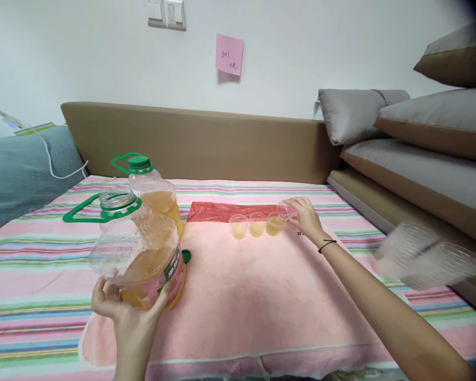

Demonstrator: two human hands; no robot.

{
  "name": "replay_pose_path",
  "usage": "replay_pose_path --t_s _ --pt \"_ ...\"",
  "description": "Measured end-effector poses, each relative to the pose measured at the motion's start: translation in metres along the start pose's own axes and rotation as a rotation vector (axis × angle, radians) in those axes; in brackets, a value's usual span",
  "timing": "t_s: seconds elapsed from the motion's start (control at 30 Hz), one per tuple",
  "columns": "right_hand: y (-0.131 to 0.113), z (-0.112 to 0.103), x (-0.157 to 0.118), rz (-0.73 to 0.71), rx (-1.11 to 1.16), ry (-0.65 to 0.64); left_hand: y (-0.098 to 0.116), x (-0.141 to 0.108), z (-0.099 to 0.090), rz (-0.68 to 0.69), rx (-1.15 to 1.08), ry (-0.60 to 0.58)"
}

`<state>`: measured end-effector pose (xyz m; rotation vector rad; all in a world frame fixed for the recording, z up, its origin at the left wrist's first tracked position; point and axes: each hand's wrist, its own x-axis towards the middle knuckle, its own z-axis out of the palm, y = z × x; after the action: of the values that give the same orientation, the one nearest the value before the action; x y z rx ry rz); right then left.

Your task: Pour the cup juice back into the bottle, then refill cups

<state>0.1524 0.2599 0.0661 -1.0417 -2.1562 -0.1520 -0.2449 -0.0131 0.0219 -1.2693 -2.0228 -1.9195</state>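
Cup handling: my left hand (133, 313) clasps the jug (143, 267), fingers widely spread; right hand (307, 219) pinches a clear cup (284, 210), calling for light pressure.

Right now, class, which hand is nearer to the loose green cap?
Left. The left hand is on the open bottle beside the cap; the right hand is farther off, across the mat, holding a cup.

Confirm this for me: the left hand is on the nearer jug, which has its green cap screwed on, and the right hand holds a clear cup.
Not quite: the head view shows the nearer jug uncapped, its mouth open; the jug behind wears a green cap. The left hand is on the nearer jug, and the right hand holds a clear cup.
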Motion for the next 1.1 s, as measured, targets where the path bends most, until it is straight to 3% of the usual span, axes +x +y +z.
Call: replay_pose_path --t_s 0.2,0.5,0.57,0.77,0.93,1.1 --pt "-0.01 -0.003 0.006 -0.095 -0.102 -0.044 0.013 -0.002 0.003 0.044 -0.017 0.044" --pt "-0.02 -0.006 0.007 -0.256 -0.102 -0.136 0.009 -0.001 0.001 -0.009 -0.017 0.011" --pt "-0.019 -0.006 0.005 -0.177 -0.063 -0.092 0.015 -0.002 0.002 -0.002 -0.022 0.022" --pt "-0.004 0.0 -0.007 0.247 0.278 0.092 0.019 -0.003 0.004 0.006 -0.039 0.043" --pt "0.007 0.011 -0.018 0.477 0.44 0.201 0.014 -0.001 0.004 -0.007 -0.033 0.04" --pt "0.002 0.01 -0.034 0.629 0.639 0.306 0.012 0.002 0.004 0.049 -0.036 0.064"
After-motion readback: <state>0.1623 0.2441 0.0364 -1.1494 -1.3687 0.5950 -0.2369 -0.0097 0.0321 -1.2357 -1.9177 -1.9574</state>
